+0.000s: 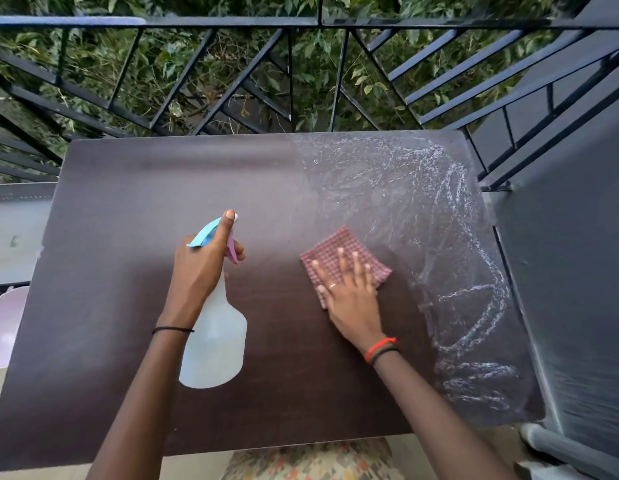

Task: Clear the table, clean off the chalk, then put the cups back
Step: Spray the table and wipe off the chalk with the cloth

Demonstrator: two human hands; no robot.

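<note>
Fingers [342, 268] on your right hand [353, 303] are spread flat on the checked cloth [339, 240] on the table [128, 202], chalk [453, 174] right of it; your left hand [197, 271] grips the spray bottle [216, 341] left of the cloth.

Place: a balcony — outdoors
Railing [405, 22]: black metal bars just behind the surface [145, 188]
Beyond railing: leafy branches [315, 71]

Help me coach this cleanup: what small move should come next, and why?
Probably slide the right hand, pressed flat on the checked cloth, rightward into the chalk scribbles. They cover the right side of the table, smeared, while the left side looks clean. The left hand grips the spray bottle, so wiping seems due.
</note>
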